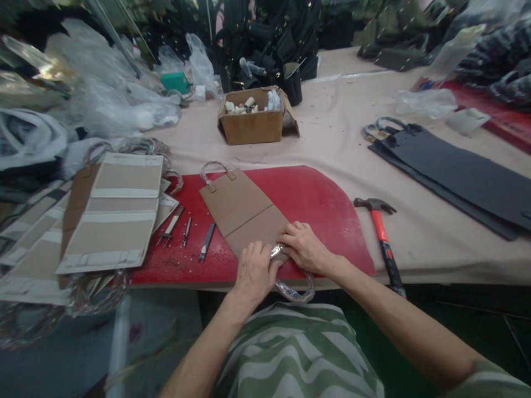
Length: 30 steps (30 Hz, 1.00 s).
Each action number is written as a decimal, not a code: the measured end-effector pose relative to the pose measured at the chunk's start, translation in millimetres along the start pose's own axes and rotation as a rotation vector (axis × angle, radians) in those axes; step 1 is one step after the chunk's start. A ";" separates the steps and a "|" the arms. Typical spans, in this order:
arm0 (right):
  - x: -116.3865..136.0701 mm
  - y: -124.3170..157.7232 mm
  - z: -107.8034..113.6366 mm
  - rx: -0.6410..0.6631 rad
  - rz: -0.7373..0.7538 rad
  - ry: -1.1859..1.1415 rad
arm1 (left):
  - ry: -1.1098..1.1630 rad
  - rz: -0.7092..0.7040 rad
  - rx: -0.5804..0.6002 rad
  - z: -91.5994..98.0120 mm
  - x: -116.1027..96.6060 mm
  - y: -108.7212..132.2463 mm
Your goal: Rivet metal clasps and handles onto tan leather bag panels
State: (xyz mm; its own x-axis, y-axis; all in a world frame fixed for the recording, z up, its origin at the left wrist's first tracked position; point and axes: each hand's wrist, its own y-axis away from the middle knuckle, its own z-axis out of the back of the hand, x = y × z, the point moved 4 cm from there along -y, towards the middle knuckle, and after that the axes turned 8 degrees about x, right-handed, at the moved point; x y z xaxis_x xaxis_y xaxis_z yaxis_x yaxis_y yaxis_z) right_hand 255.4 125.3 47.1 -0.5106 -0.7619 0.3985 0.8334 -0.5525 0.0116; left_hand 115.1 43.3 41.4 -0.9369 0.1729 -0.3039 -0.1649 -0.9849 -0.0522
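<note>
A tan bag panel point(249, 213) lies slanted on the red board, with a fold line across it. A plastic-wrapped handle point(213, 164) is fixed by two tabs at its far end; another wrapped handle point(296, 292) hangs over the table edge at the near end. My left hand point(254, 271) grips the near end of the panel, fingers curled. Right beside it, my right hand point(305, 246) is closed on the near right corner. Between the hands shows a shiny wrapped piece point(277, 251); the fingers hide the rest of that end.
Left of the panel lie a slim steel punch point(206, 242), a small rod-like tool point(187, 231) and a pronged tool point(171, 225). Stacked panels point(120, 221) sit farther left. A claw hammer point(379, 226) and dark panels point(456, 171) lie right. A cardboard box point(253, 128) stands behind.
</note>
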 end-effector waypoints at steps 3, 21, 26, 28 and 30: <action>-1.7 -2.0 -1.3 -0.006 0.004 -0.048 | 0.048 0.002 0.014 -6.3 1.6 -10.4; -24.5 12.5 -17.3 -0.481 0.021 -0.517 | 0.460 -0.012 -0.358 1.4 22.7 36.6; -28.0 15.3 -15.5 -0.527 -0.013 -0.680 | 0.480 0.024 -0.379 -1.9 28.0 43.1; -25.7 14.3 -13.9 -0.505 0.025 -0.650 | 0.480 0.010 -0.341 -3.9 28.9 43.3; -23.8 12.9 -12.4 -0.497 0.066 -0.625 | 0.446 -0.034 -0.298 -5.2 28.8 43.1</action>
State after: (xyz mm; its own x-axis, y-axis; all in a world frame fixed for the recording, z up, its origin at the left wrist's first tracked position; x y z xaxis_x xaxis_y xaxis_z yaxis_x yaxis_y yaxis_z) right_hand 275.7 132.1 26.4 -0.1278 -0.5496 0.8256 0.5908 -0.7108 -0.3817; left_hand 82.6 5.9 25.4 -0.6998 0.2515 -0.6686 -0.0373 -0.9476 -0.3174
